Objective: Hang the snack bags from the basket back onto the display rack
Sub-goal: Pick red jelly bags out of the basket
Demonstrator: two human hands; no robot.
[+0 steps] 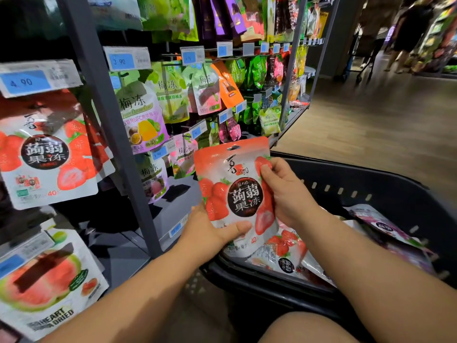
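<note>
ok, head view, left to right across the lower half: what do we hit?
watermelon bag → grey rack post → strawberry bag, held → purple bag

Head view looks forward and down, close over the basket [371,191], beside the display rack [103,100]

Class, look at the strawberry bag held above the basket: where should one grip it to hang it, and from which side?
Probably the flat sealed strip at the top of the strawberry bag, pinched from the right, beside the hang hole. The bag stands upright, hole uppermost, and the right hand grips that edge.
</note>
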